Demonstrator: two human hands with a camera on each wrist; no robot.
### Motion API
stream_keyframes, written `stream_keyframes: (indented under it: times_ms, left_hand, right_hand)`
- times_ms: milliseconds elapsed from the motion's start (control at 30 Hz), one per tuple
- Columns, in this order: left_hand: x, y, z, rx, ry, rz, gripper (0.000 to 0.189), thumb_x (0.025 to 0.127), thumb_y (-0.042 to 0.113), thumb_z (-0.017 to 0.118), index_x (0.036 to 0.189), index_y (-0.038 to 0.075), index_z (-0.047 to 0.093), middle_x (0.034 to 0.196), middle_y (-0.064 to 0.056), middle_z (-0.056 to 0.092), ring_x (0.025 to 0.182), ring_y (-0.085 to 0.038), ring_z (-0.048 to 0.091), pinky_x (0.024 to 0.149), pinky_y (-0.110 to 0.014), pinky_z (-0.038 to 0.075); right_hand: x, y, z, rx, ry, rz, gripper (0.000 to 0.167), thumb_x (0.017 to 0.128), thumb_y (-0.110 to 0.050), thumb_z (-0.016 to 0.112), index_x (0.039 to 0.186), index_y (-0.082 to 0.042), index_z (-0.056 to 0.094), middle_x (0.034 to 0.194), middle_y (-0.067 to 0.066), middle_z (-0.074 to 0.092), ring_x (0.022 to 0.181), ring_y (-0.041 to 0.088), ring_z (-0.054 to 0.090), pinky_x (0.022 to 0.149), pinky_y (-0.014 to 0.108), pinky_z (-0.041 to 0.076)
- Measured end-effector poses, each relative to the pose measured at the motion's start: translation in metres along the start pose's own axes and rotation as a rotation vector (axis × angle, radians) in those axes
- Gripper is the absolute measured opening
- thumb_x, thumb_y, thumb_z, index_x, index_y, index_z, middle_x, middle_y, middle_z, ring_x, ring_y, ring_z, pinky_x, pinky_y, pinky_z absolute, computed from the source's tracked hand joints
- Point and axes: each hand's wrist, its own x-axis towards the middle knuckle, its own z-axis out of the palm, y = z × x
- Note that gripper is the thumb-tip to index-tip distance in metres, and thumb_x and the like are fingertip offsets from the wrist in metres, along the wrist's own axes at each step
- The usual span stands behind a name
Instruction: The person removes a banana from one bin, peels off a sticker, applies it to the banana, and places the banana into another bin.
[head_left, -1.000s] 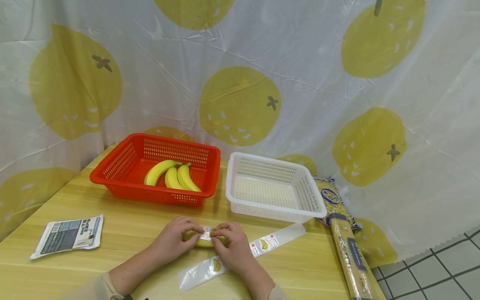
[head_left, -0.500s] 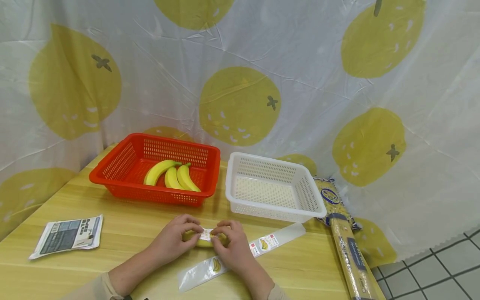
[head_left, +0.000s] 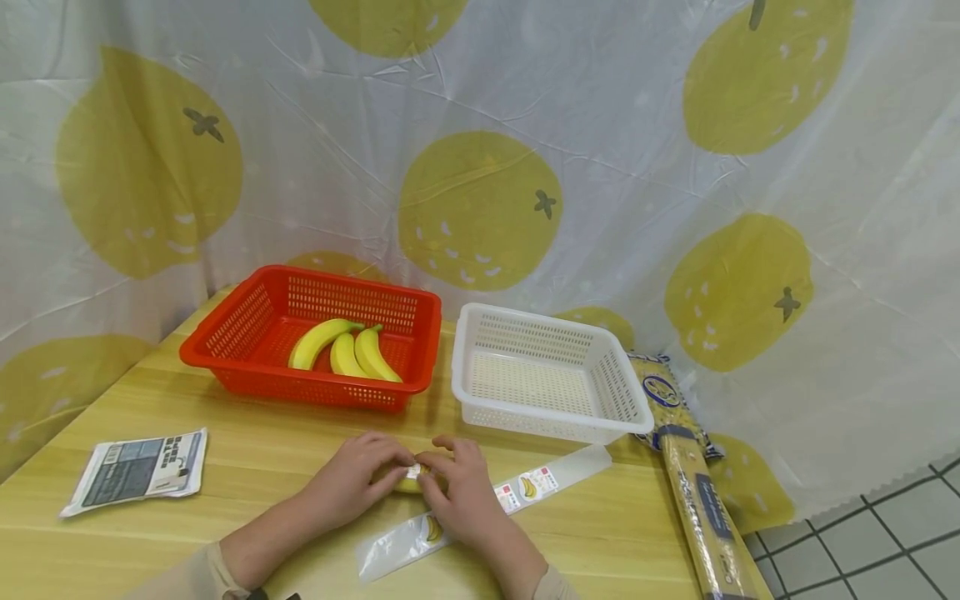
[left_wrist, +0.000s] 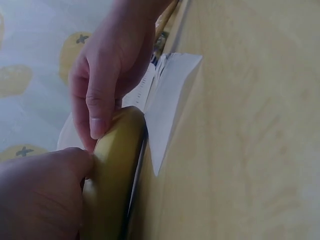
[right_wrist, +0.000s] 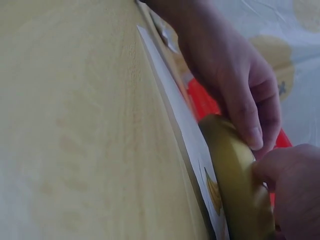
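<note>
A yellow banana (head_left: 407,485) lies on the wooden table between both hands, with a small white label (head_left: 413,472) on its top side. My left hand (head_left: 352,479) holds its left part, thumb and fingers bent around it. From the other side my right hand (head_left: 461,492) does the same, and the fingertips of both hands nearly meet over the label, covering much of it. A glossy backing strip (head_left: 390,554) with banana-picture labels (head_left: 528,487) runs under the right hand. In the right wrist view, the strip lies right beside the banana (right_wrist: 232,170).
Behind the hands stand a red basket (head_left: 307,387) holding several bananas (head_left: 322,342) and a white basket (head_left: 555,423). A flat white packet (head_left: 135,473) lies at the left. Two pasta packs, a bag (head_left: 663,396) and a long pack (head_left: 701,517), line the right edge.
The fingertips of both hands have moved closer together over the banana, so less of the white label shows. The strip and baskets have stayed in place.
</note>
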Motion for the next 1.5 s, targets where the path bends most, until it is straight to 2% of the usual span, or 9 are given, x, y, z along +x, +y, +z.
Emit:
stream_keyframes:
  times_ms: [233,533,633,733,833,1000,1167,1333,1500]
  left_hand:
    - [0.001,0.005,-0.008,0.027,-0.094,-0.132,0.015,0.093,0.03,0.076,0.107,0.028,0.072,0.114,0.011,0.074,0.113,-0.018,0.064,0.096,-0.051,0.047]
    - [0.001,0.004,-0.009,0.051,-0.129,-0.179,0.02,0.093,0.046,0.073,0.107,0.032,0.073,0.116,0.013,0.074,0.111,-0.017,0.062,0.096,-0.051,0.045]
    - [0.003,0.003,-0.007,0.077,-0.1,-0.25,0.025,0.084,0.055,0.079,0.098,0.035,0.074,0.107,0.016,0.074,0.106,-0.016,0.063,0.095,-0.049,0.045]
    - [0.005,0.002,-0.005,0.077,-0.09,-0.315,0.03,0.077,0.059,0.083,0.091,0.035,0.073,0.099,0.018,0.073,0.104,-0.017,0.064,0.095,-0.048,0.044]
    - [0.006,0.001,-0.003,0.069,-0.112,-0.331,0.031,0.077,0.061,0.082,0.091,0.036,0.071,0.097,0.019,0.071,0.105,-0.017,0.063,0.097,-0.05,0.045]
    - [0.018,0.009,-0.003,-0.059,-0.12,-0.284,0.033,0.085,0.046,0.083,0.108,0.025,0.072,0.107,0.012,0.073,0.107,-0.018,0.066,0.097,-0.048,0.051]
    - [0.051,0.026,0.001,-0.284,-0.095,-0.244,0.05,0.092,0.028,0.08,0.136,0.012,0.061,0.118,-0.002,0.072,0.109,-0.022,0.068,0.091,-0.045,0.057]
    - [0.081,0.036,0.017,-0.51,-0.084,-0.353,0.056,0.098,0.029,0.072,0.148,0.015,0.051,0.126,-0.01,0.069,0.11,-0.025,0.068,0.089,-0.041,0.059]
    - [0.095,0.035,0.039,-0.668,0.036,-0.453,0.039,0.101,0.025,0.068,0.138,0.015,0.061,0.11,-0.009,0.071,0.098,-0.024,0.069,0.081,-0.033,0.058]
  right_hand:
    - [0.001,-0.004,-0.006,0.032,-0.081,0.102,0.035,0.102,-0.033,0.064,0.127,-0.01,0.072,0.141,0.012,0.058,0.131,0.029,0.05,0.108,0.048,0.048]
    - [0.002,0.0,-0.013,0.062,-0.067,0.192,0.039,0.089,-0.039,0.08,0.115,-0.01,0.077,0.127,0.006,0.069,0.12,0.026,0.063,0.102,0.043,0.054]
    - [0.002,0.003,-0.015,0.038,-0.045,0.153,0.038,0.087,-0.038,0.082,0.111,-0.009,0.078,0.12,0.003,0.072,0.115,0.023,0.065,0.101,0.039,0.054]
    - [0.001,0.007,-0.016,0.014,-0.028,0.053,0.032,0.088,-0.034,0.081,0.111,-0.012,0.078,0.119,0.0,0.074,0.113,0.02,0.066,0.101,0.037,0.054]
    - [-0.001,0.013,-0.018,0.019,-0.042,-0.045,0.027,0.09,-0.028,0.079,0.114,-0.015,0.077,0.122,0.001,0.074,0.115,0.019,0.065,0.102,0.037,0.053]
    - [-0.004,0.025,-0.031,0.039,-0.117,-0.015,0.026,0.092,-0.021,0.078,0.117,-0.015,0.076,0.125,0.0,0.073,0.118,0.017,0.063,0.103,0.035,0.052]
    - [-0.009,0.043,-0.053,0.02,-0.136,0.085,0.024,0.09,-0.014,0.08,0.113,-0.012,0.076,0.122,-0.001,0.072,0.116,0.019,0.063,0.102,0.038,0.053]
    - [-0.016,0.057,-0.068,0.075,-0.173,0.199,0.023,0.09,-0.014,0.079,0.113,-0.017,0.075,0.119,-0.004,0.07,0.116,0.019,0.064,0.101,0.043,0.054]
    - [-0.019,0.063,-0.074,0.094,-0.179,0.155,0.033,0.084,-0.009,0.083,0.116,-0.012,0.076,0.121,0.0,0.072,0.117,0.023,0.065,0.103,0.043,0.053]
